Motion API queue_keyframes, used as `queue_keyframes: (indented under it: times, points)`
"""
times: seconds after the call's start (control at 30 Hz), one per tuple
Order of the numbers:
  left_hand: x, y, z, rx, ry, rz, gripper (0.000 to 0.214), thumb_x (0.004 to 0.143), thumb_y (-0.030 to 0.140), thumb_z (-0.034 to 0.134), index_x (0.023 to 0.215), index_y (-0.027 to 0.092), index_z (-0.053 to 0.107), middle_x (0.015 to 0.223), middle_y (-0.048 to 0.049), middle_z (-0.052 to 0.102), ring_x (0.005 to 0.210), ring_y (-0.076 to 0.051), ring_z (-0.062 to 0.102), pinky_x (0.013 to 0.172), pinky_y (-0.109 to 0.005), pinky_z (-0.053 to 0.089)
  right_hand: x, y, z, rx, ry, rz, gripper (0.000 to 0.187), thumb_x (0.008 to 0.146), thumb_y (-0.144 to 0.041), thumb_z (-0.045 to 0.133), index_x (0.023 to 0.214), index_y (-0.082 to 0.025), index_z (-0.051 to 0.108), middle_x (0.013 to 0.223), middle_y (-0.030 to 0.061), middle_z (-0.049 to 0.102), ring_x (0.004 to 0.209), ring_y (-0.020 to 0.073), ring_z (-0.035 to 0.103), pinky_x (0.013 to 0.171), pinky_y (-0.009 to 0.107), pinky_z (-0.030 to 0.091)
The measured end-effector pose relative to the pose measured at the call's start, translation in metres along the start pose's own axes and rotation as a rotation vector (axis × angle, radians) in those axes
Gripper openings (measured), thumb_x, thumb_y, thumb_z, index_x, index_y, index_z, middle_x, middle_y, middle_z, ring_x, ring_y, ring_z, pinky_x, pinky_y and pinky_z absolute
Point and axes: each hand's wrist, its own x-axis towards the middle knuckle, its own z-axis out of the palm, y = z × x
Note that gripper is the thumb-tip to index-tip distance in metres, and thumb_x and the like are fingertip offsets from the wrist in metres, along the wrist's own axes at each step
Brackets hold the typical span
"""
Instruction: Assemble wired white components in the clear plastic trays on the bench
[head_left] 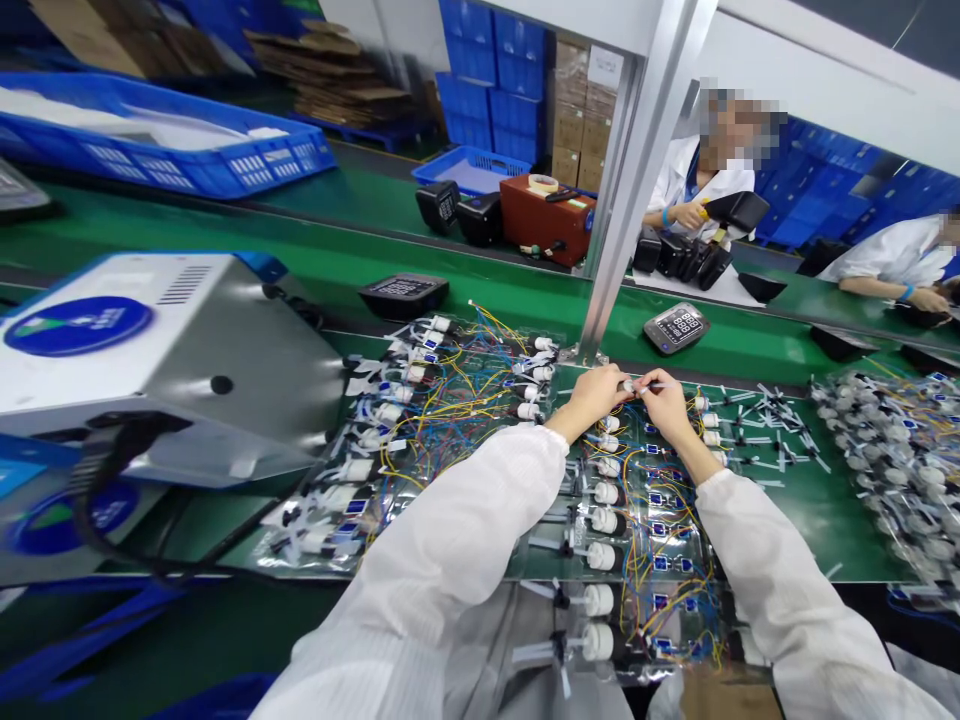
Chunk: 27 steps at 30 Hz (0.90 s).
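My left hand [600, 393] is closed, its fingertips pinching a small white cylindrical part [628, 385] at the far end of the bench. Close beside it, my right hand [666, 405] pinches a thin pale tube [654, 385] against that part; the exact joint is too small to make out. Below both hands lies a clear plastic tray [637, 545] with rows of white-capped cylindrical parts [600, 556], small blue boards [660, 530] and yellow and blue wires [634, 490]. Short tubes with black fittings [561, 597] stick out from the row on the left.
To the left, another tray of wired parts [420, 420] lies by a grey metal machine [247, 370]. Loose tube pieces [780, 430] and a pile of clear-wrapped parts [892, 470] are at right. A metal post [630, 190] rises behind my hands. Co-workers [686, 200] sit across the green conveyor [517, 290].
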Motion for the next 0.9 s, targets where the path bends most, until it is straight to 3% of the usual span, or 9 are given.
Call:
queue_keyframes:
  times: [0.13,0.27,0.4,0.5,0.63,0.9]
  points:
    - [0.000,0.001,0.000,0.024,0.001,-0.012,0.027,0.100,0.044,0.067,0.114,0.025,0.081,0.106,-0.0077,0.074,0.101,-0.023,0.071,0.084,-0.028,0.051,0.000,-0.004,0.004,-0.088,0.013,-0.043,0.019,0.084,-0.040,0.066,0.080,-0.024,0.057,0.082,0.0035,0.073,0.074,0.0192,0.066,0.072,0.030,0.054]
    - [0.001,0.002,0.002,0.038,-0.005,-0.035,0.025,0.101,0.041,0.064,0.114,0.026,0.081,0.109,-0.0078,0.075,0.103,-0.023,0.072,0.086,-0.029,0.051,0.004,-0.016,0.003,-0.226,-0.033,-0.118,0.002,0.076,-0.021,0.063,0.075,-0.022,0.062,0.077,0.0020,0.069,0.074,0.0185,0.061,0.075,0.030,0.048]
    - [0.003,0.004,0.003,0.045,-0.017,-0.082,0.025,0.101,0.036,0.063,0.112,0.022,0.081,0.111,-0.0107,0.076,0.105,-0.024,0.072,0.088,-0.029,0.052,0.018,-0.026,-0.003,-0.321,-0.165,-0.165,0.014,0.067,-0.009,0.060,0.071,-0.021,0.066,0.082,0.0031,0.071,0.084,0.0191,0.064,0.083,0.029,0.047]
    - [0.002,0.006,0.001,0.046,-0.018,-0.099,0.031,0.099,0.044,0.068,0.116,0.022,0.080,0.111,-0.0111,0.077,0.105,-0.025,0.073,0.087,-0.029,0.053,0.026,-0.030,-0.010,-0.358,-0.236,-0.148,0.015,0.071,-0.013,0.064,0.081,-0.021,0.072,0.081,0.0015,0.074,0.075,0.0173,0.065,0.073,0.027,0.048]
    - [0.001,0.009,-0.002,0.043,-0.006,-0.096,0.034,0.098,0.050,0.068,0.117,0.026,0.081,0.111,-0.0094,0.078,0.105,-0.025,0.074,0.086,-0.029,0.054,0.025,-0.031,-0.014,-0.412,-0.198,-0.148,0.008,0.079,-0.020,0.066,0.084,-0.020,0.072,0.075,0.0002,0.073,0.064,0.0156,0.061,0.065,0.026,0.046]
    - [0.001,0.010,0.000,0.028,-0.018,-0.127,0.030,0.099,0.041,0.066,0.119,0.024,0.081,0.114,-0.0130,0.078,0.108,-0.026,0.074,0.092,-0.031,0.055,0.013,-0.036,-0.005,-0.486,-0.185,-0.245,0.029,0.068,0.000,0.053,0.080,-0.020,0.070,0.085,0.0012,0.074,0.082,0.0175,0.065,0.084,0.028,0.047]
